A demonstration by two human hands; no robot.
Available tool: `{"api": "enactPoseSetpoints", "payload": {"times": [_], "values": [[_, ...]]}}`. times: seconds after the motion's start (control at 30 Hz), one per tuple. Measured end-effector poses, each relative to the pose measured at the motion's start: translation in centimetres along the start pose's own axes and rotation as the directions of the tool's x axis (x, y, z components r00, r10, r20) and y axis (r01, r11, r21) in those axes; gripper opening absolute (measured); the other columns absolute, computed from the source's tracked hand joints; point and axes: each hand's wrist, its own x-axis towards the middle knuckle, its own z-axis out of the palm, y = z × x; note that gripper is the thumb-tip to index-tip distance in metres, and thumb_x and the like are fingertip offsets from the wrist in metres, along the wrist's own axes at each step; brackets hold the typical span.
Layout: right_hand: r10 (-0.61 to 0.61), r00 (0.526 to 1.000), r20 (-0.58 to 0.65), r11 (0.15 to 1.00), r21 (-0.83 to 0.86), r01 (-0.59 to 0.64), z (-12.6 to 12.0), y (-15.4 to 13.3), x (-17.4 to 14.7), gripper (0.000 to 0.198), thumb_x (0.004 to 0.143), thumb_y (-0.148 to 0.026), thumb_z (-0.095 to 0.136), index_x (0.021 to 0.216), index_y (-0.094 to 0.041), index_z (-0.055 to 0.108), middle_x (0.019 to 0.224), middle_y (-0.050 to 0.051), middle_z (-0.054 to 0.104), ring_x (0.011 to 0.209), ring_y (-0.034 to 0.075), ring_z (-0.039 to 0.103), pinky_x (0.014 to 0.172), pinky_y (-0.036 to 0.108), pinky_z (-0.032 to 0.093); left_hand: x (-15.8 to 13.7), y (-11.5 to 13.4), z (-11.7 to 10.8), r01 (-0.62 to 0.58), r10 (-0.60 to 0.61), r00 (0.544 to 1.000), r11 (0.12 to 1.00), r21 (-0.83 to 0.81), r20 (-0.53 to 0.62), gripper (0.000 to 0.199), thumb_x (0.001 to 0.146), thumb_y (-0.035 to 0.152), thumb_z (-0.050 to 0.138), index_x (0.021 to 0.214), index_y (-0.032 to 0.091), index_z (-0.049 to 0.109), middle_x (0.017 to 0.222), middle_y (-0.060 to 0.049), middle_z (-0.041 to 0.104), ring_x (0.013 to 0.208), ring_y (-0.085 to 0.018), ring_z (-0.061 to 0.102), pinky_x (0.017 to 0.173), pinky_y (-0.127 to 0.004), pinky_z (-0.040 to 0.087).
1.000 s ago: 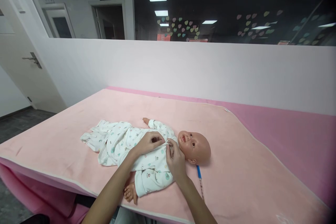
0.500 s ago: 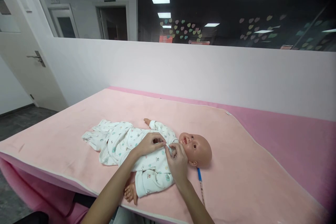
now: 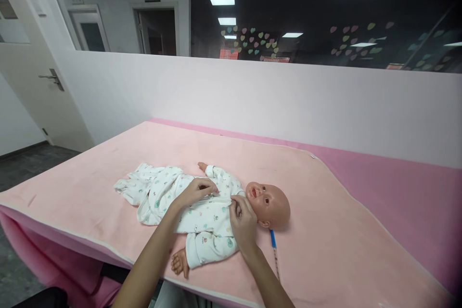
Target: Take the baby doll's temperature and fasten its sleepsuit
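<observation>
A baby doll (image 3: 269, 203) lies on its back on a pale pink blanket (image 3: 325, 231), head to the right. It wears a white printed romper (image 3: 173, 195). My left hand (image 3: 197, 189) pinches the romper fabric over the doll's chest. My right hand (image 3: 243, 221) pinches the romper at the collar, just below the doll's chin. The two hands pull the front of the garment between them.
A thin thermometer with a blue end (image 3: 274, 248) lies on the blanket right of my right wrist. The blanket covers a pink padded table (image 3: 397, 187) against a white wall. A door (image 3: 32, 82) stands at the left. The table's near edge runs under my forearms.
My left hand has slid a little to the left along the doll's chest, opening a gap between the hands. My right hand stays at the collar.
</observation>
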Motion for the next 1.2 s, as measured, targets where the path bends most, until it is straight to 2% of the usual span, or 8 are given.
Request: {"api": "enactPoseSetpoints", "payload": {"times": [0.1,0.17,0.27,0.37,0.5,0.63,0.87,1.2], "values": [[-0.077,0.996,0.050,0.997,0.029,0.075,-0.1,-0.1,0.1,0.022,0.083,-0.018,0.038,0.092,-0.018,0.058,0.093,0.006,0.061,0.086,0.015,0.056,0.076,0.029,0.047,-0.5,-0.2,-0.1,-0.027,0.027,1.000,0.999,0.018,-0.011,0.032,0.079,0.040,0.049,0.076,0.015,0.068,0.081,-0.006,0.062,0.070,-0.013,0.052,0.064,-0.024,0.040],[-0.125,0.988,0.095,0.992,0.039,0.122,-0.2,-0.2,0.2,0.022,0.084,-0.019,0.039,0.095,-0.019,0.059,0.094,0.006,0.061,0.092,0.016,0.055,0.080,0.030,0.046,-0.7,-0.3,-0.1,-0.029,0.030,0.999,0.999,0.038,-0.020,0.032,0.080,0.040,0.049,0.075,0.015,0.069,0.081,-0.006,0.062,0.070,-0.013,0.052,0.062,-0.024,0.040],[-0.143,0.982,0.124,0.990,0.010,0.143,-0.3,-0.4,0.3,0.019,0.083,-0.023,0.046,0.095,-0.019,0.059,0.090,0.005,0.061,0.086,0.015,0.056,0.074,0.027,0.047,-1.0,-0.4,-0.2,-0.022,0.023,1.000,0.999,0.050,-0.019,0.031,0.079,0.040,0.050,0.076,0.015,0.069,0.082,-0.006,0.062,0.067,-0.011,0.051,0.060,-0.024,0.039],[-0.127,0.985,0.116,0.991,-0.023,0.131,-0.3,-0.4,0.2,0.013,0.082,-0.025,0.048,0.090,-0.019,0.058,0.086,0.003,0.059,0.081,0.013,0.055,0.070,0.025,0.045,-1.2,-0.2,-0.7,-0.016,0.012,0.998,0.999,0.051,0.064,0.025,0.072,0.038,0.061,0.083,0.017,0.068,0.086,-0.005,0.061,0.069,-0.012,0.051,0.062,-0.024,0.040],[-0.092,0.990,0.108,0.996,-0.013,0.094,-0.3,-0.4,0.2,0.010,0.083,-0.026,0.047,0.082,-0.019,0.055,0.080,0.002,0.057,0.072,0.011,0.053,0.062,0.023,0.042,-1.8,0.0,-1.6,0.002,-0.007,0.982,1.000,0.026,0.189,0.039,0.060,0.034,0.072,0.095,0.021,0.065,0.097,-0.006,0.061,0.087,-0.017,0.054,0.077,-0.029,0.043],[-0.069,0.991,0.113,0.997,-0.013,0.071,-0.3,-0.3,0.1,0.012,0.084,-0.027,0.044,0.081,-0.019,0.052,0.078,0.002,0.056,0.068,0.011,0.051,0.059,0.022,0.041,-2.1,-0.1,-1.8,0.030,-0.035,0.985,0.999,0.029,0.171,0.039,0.060,0.034,0.072,0.096,0.021,0.065,0.099,-0.006,0.060,0.092,-0.019,0.054,0.082,-0.032,0.043],[-0.065,0.993,0.100,0.995,-0.071,0.073,0.0,0.0,-0.1,0.012,0.085,-0.027,0.044,0.082,-0.019,0.051,0.079,0.002,0.056,0.074,0.012,0.052,0.062,0.022,0.040,-2.0,-0.4,-1.5,0.037,-0.047,0.989,0.997,0.071,0.143,0.029,0.065,0.036,0.067,0.091,0.023,0.067,0.089,-0.004,0.059,0.082,-0.015,0.054,0.070,-0.027,0.044],[-0.075,0.993,0.086,0.993,-0.080,0.082,0.0,-0.1,-0.1,0.010,0.084,-0.026,0.046,0.084,-0.019,0.053,0.081,0.002,0.056,0.077,0.012,0.052,0.066,0.022,0.040,-2.2,-0.3,-1.2,0.039,-0.052,0.993,0.992,0.120,0.105,0.026,0.073,0.036,0.059,0.094,0.022,0.066,0.092,-0.004,0.062,0.077,-0.014,0.056,0.063,-0.024,0.042]]}}
